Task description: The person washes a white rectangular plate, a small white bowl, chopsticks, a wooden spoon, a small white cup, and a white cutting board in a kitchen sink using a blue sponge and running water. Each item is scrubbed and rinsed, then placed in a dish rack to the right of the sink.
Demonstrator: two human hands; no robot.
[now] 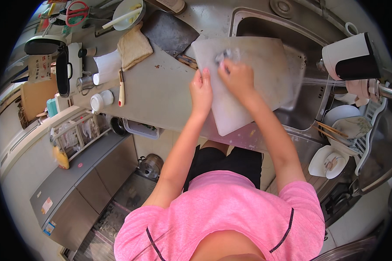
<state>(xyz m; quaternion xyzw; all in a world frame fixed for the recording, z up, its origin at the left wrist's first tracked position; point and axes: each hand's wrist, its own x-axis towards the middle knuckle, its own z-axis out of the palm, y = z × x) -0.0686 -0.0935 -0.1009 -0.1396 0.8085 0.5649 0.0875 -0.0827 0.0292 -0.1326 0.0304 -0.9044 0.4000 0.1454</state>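
A white plastic cutting board (264, 58) is held tilted partly over the steel sink (308, 98). Its left edge is gripped by my left hand (201, 93), thumb on the upper face. My right hand (238, 76) presses a greyish scrubber (224, 55), perhaps steel wool, against the board; motion blurs it. Water (323, 81) streams from the faucet head (357, 88) towards the board's right side. Just left of the board lies a cleaver (170, 32), its wooden handle (187, 61) partly hidden by the board.
Left on the counter are a folded cloth (135, 47), a small knife (121, 88), a lidded jar (102, 100) and a bowl (128, 14). A dish rack (372, 130) with bowls and chopsticks stands right of the sink. A white-and-black appliance (349, 58) overhangs the sink's right end.
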